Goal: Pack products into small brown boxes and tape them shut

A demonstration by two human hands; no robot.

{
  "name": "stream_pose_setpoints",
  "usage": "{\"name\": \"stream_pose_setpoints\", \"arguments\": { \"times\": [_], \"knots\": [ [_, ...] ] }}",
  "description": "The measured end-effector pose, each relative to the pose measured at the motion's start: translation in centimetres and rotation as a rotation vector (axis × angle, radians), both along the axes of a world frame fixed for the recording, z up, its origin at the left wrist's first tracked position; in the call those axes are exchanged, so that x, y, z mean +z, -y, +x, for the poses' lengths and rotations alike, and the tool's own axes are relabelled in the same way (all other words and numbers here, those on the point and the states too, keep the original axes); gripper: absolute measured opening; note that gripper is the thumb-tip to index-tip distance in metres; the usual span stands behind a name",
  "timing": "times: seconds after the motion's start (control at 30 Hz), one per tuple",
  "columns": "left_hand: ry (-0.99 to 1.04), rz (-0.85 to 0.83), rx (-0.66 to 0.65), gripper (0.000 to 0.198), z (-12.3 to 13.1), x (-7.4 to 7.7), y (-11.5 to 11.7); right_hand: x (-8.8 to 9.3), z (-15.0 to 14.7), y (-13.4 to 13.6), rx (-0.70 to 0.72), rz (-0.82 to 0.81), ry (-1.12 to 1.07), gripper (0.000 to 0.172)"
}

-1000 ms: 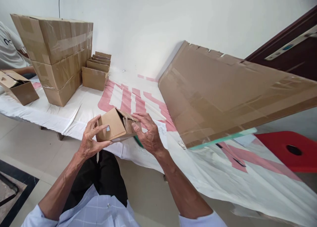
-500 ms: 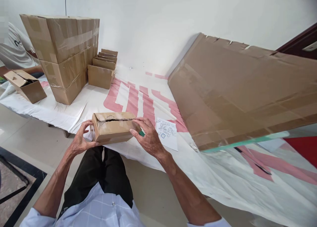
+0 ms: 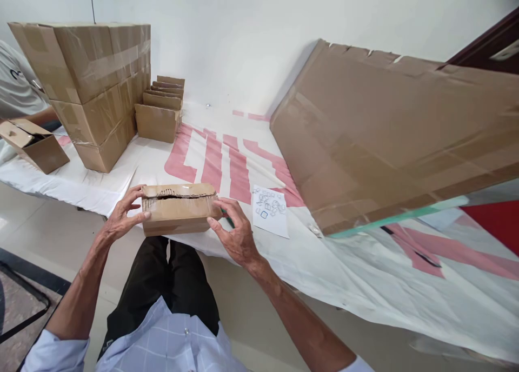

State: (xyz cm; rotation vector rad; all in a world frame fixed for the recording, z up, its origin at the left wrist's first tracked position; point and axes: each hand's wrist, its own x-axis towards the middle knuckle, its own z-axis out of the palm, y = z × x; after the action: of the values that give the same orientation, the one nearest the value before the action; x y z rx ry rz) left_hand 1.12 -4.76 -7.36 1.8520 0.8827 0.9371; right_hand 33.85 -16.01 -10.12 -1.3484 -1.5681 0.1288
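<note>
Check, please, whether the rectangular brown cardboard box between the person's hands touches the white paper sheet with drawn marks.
Apart. The head view plainly shows white cloth and the right hand between the cardboard box and the paper sheet.

We hold a box [image 3: 178,216] between left hand [image 3: 122,217] and right hand [image 3: 237,233] — a paper [image 3: 271,220] right of our grip.

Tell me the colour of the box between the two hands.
The box is brown; best seen in the head view.
</note>
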Motion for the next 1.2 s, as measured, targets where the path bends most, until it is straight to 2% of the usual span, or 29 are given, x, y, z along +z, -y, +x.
{"name": "stream_pose_setpoints", "arguments": {
  "times": [0.2, 0.33, 0.43, 0.57, 0.67, 0.83, 0.9, 1.07, 1.13, 1.2],
  "knots": [
    [-0.048, -0.058, -0.084, 0.075, 0.2, 1.6, -1.2, 0.2, -0.9, 1.5, -0.054, 0.047, -0.109, 0.029],
    [-0.092, -0.063, -0.102, 0.090, -0.1, 1.7, -2.0, 0.4, -1.4, 1.8, -0.070, 0.002, -0.253, 0.036],
    [-0.076, -0.100, -0.164, 0.108, -0.5, 1.5, -2.3, 0.8, -1.7, 2.1, -0.085, 0.018, -0.267, 0.038],
    [-0.057, -0.116, -0.247, 0.118, -0.7, 1.2, -2.3, 1.8, -1.8, 2.7, 0.069, 0.142, -0.132, 0.019],
    [-0.090, -0.067, -0.247, 0.118, -0.5, 1.1, -2.3, 2.4, -1.6, 3.0, 0.201, 0.206, -0.042, 0.015],
    [-0.146, -0.053, -0.206, 0.115, -0.2, 1.1, -2.1, 3.2, -0.8, 2.7, 0.198, 0.118, -0.045, 0.017],
    [-0.155, -0.047, -0.197, 0.116, -0.3, 1.1, -2.1, 3.8, -0.6, 2.3, 0.238, 0.072, -0.080, 0.019],
    [-0.134, -0.038, -0.265, 0.124, -0.4, 1.0, -2.1, 5.7, 0.0, 1.5, 0.424, -0.115, -0.181, 0.044],
    [-0.177, -0.015, -0.240, 0.119, -0.3, 1.1, -1.8, 6.5, 0.4, 0.8, 0.455, -0.213, -0.178, 0.042],
    [-0.229, 0.020, -0.195, 0.114, 0.0, 1.3, -1.4, 7.5, 0.8, -0.4, 0.442, -0.256, -0.129, 0.031]
  ]
}}
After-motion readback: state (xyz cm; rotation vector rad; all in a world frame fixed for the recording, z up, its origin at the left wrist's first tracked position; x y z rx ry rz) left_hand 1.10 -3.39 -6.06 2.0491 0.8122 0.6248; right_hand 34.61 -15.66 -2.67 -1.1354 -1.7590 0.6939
